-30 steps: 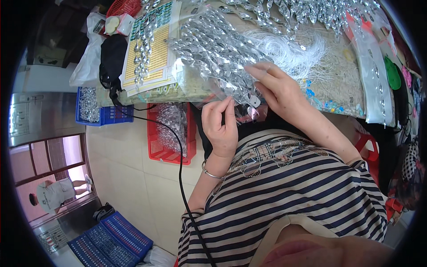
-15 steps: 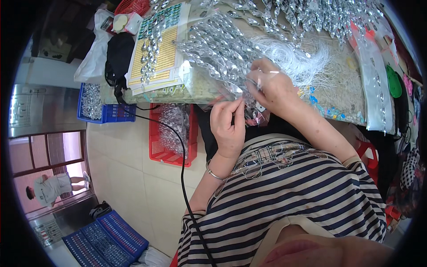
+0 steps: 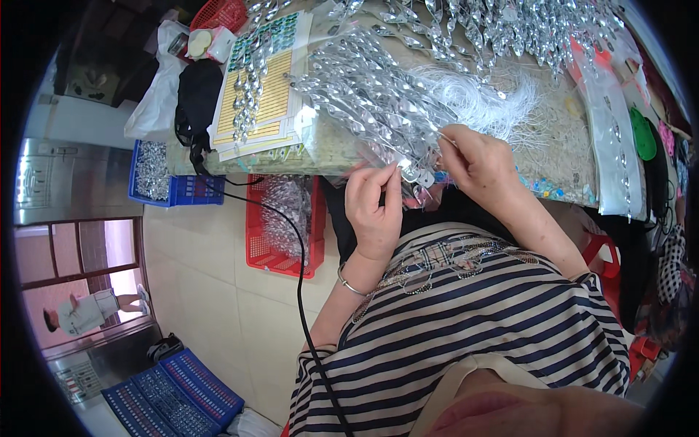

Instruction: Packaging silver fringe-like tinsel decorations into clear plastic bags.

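Shirt fabric (image 3: pixel 466 328), striped dark and light, is nearest to us, on the near side of the clear bag (image 3: pixel 371 102). At the bag's near edge we find the left hand (image 3: pixel 373 207), its grip pinched narrow on the film. At the bag's right edge we note the right hand (image 3: pixel 482 164); its grip is narrow, though we cannot tell whether it holds film. The bag contains twisted silver strips (image 3: pixel 353 62) and lies on the tabletop (image 3: pixel 561 135). Right of the bag we record tangled white thread (image 3: pixel 480 98); left of it, printed sheets (image 3: pixel 273 80) with yellow bars; lower left, a red crate (image 3: pixel 256 244). Beyond the bag we observe further silver strands (image 3: pixel 502 33). Well left of it is a blue crate (image 3: pixel 195 192).
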Action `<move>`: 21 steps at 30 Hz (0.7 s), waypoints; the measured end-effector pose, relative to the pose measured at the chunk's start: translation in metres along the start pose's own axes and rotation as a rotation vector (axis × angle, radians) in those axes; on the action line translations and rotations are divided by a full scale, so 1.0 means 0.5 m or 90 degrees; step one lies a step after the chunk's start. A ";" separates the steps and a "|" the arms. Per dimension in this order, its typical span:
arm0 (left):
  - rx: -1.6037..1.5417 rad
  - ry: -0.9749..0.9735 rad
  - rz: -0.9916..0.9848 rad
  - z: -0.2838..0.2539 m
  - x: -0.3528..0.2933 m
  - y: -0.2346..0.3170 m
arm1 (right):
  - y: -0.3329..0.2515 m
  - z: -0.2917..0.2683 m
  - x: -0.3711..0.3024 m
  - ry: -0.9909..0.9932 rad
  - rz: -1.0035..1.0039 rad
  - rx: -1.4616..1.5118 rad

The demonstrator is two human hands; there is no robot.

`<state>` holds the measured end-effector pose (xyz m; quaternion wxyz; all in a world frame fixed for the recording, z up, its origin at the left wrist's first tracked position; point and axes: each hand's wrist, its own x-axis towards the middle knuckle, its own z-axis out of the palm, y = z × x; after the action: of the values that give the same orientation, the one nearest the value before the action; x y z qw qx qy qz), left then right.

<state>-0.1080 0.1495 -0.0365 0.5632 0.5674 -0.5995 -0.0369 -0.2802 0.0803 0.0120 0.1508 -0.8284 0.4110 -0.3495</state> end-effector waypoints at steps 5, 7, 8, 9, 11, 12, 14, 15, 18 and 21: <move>-0.003 -0.020 -0.025 -0.001 -0.005 -0.001 | 0.019 0.029 -0.010 -0.012 -0.014 -0.045; 0.011 -0.041 -0.025 -0.003 -0.005 0.001 | 0.022 0.041 0.002 -0.023 -0.038 -0.069; 0.006 -0.039 -0.026 -0.003 -0.005 0.001 | 0.019 0.048 0.011 -0.025 -0.053 -0.073; 0.000 -0.036 -0.028 -0.003 -0.005 0.002 | 0.019 0.054 0.019 -0.027 -0.067 -0.077; -0.008 -0.052 -0.068 -0.005 -0.008 0.008 | 0.038 0.072 0.038 -0.053 -0.061 -0.102; 0.005 -0.046 -0.055 -0.005 -0.010 0.009 | 0.044 0.078 0.041 -0.077 -0.059 -0.128; 0.020 -0.038 -0.043 -0.005 -0.009 0.003 | 0.038 0.076 0.048 -0.063 -0.053 -0.092; 0.022 -0.023 -0.013 -0.003 -0.007 -0.002 | 0.036 0.076 0.051 -0.047 -0.048 -0.057; 0.015 -0.013 0.013 0.003 -0.008 -0.004 | 0.045 0.077 0.050 -0.042 -0.046 -0.061; 0.018 -0.022 0.015 0.000 -0.007 -0.003 | 0.070 0.078 0.055 -0.053 -0.065 -0.090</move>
<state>-0.1077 0.1515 -0.0397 0.5453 0.5675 -0.6161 -0.0315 -0.2612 0.0357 -0.0220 0.0909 -0.8706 0.3850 -0.2924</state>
